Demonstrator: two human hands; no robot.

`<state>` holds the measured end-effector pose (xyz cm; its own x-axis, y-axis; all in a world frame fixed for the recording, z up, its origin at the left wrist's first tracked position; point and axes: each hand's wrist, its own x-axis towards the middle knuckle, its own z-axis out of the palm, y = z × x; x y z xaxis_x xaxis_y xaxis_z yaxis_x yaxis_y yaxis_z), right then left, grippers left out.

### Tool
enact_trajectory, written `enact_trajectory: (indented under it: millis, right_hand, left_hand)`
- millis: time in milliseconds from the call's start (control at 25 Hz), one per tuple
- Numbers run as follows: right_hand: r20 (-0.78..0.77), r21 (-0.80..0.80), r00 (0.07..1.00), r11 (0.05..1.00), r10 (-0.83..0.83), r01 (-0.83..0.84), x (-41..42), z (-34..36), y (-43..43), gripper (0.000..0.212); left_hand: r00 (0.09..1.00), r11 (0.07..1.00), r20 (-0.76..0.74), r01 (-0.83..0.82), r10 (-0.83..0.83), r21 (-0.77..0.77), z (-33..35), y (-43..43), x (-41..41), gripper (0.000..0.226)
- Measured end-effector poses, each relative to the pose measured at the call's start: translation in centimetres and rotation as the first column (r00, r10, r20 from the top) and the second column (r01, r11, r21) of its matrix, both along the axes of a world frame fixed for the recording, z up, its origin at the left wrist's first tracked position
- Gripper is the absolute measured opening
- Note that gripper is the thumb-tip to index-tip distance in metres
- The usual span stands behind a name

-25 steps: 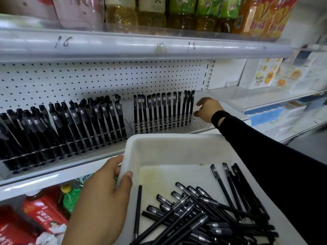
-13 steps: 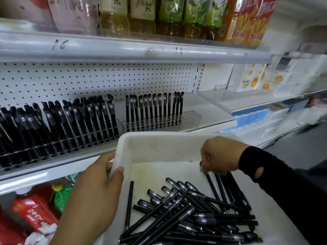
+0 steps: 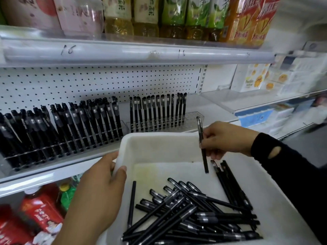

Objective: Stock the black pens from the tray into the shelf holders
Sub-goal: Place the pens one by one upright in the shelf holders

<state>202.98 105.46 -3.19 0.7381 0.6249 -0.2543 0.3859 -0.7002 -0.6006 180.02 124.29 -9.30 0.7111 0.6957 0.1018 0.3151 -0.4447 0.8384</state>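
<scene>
Above the white tray [image 3: 159,147], one black pen [image 3: 204,161] is being pinched near its middle by the fingers [image 3: 210,143] of the right hand [image 3: 226,138], cap end up, probably so that it is being readied for a straight drop into a slot. The tray's left rim is being gripped by the left hand [image 3: 99,191], thumb over the edge, so the loose pens [image 3: 185,209] are being kept level beside the shelf. Free slots are showing at the right end of the clear holder [image 3: 193,117].

- A shop, this: white shelf unit [image 3: 53,175] with a perforated back panel [image 3: 88,82].
- Bottled drinks [image 3: 146,15] line the upper shelf, over a price rail [image 3: 123,53] with handwritten numbers.
- Black pens [image 3: 155,110] stand ranked in clear holders [image 3: 192,117]; boxed goods [image 3: 254,78] in the next bay.
</scene>
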Motion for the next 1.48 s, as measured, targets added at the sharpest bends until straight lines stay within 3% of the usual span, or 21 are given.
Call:
enact_trajectory:
  millis: [160,360,680,1000,1160,1320,1480]
  right_hand:
    - [0.012,0.279,0.993,0.954,-0.119,0.111,3.0,0.9,1.1,0.014]
    - [0.193,0.56,0.928,0.812,-0.32,0.164,8.5,0.4,3.7,0.008]
    - [0.554,0.375,0.748,0.911,-0.366,0.169,14.7,-3.3,8.1,0.013]
    - [0.584,0.033,0.781,0.968,-0.22,0.248,16.1,-5.3,9.8,0.029]
    - [0.527,0.019,0.813,0.96,-0.249,0.281,16.4,-5.6,9.8,0.027]
    - [0.471,0.185,0.812,0.939,-0.345,0.291,14.9,-4.5,7.7,0.025]
    - [0.475,0.199,0.833,0.957,-0.283,0.212,9.4,-0.6,2.9,0.015]
  left_hand:
    - [1.0,1.0,-0.015,0.004,-0.004,-0.006,-0.1,0.0,0.3,0.033]
    - [1.0,1.0,-0.014,0.002,-0.002,-0.002,-0.2,0.1,0.7,0.032]
    - [1.0,0.999,0.006,-0.021,0.022,-0.045,-0.9,0.7,1.0,0.032]
    - [1.0,1.0,-0.015,-0.005,0.005,-0.024,-0.8,0.6,1.3,0.03]
    - [1.0,1.0,-0.014,-0.024,0.024,-0.015,-0.9,0.5,1.3,0.032]
    - [1.0,1.0,-0.008,-0.018,0.018,0.0,-0.9,0.4,1.2,0.033]
    - [1.0,1.0,-0.001,-0.005,0.005,0.003,-0.6,0.3,0.8,0.03]
